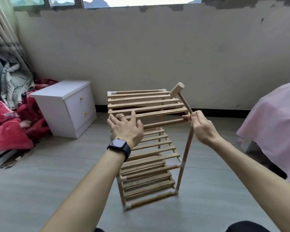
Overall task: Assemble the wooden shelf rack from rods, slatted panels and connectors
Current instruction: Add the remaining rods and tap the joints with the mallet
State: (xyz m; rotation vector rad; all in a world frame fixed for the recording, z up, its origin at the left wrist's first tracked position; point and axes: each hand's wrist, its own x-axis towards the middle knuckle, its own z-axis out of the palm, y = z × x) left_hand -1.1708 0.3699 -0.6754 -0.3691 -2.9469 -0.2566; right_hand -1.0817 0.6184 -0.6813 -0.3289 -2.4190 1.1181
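Note:
The wooden shelf rack [151, 166] stands upright on the floor in front of me, with slatted panels at several levels and white connectors at its corners. Its top slatted panel [144, 102] lies across the rods. My left hand [126, 127], with a ring and a dark smartwatch, rests spread with straight fingers on the near left edge of that panel. My right hand [202, 127] grips the handle of a small wooden mallet [178, 92], whose head is raised above the panel's far right corner. The near left corner of the rack is hidden by my left hand.
A white bedside cabinet [65, 108] stands to the left of the rack. Red bedding [5, 128] lies at far left, and a pink cover [274, 124] hangs at right. A beige wall [149, 56] runs behind. Grey floor [49, 173] surrounds the rack.

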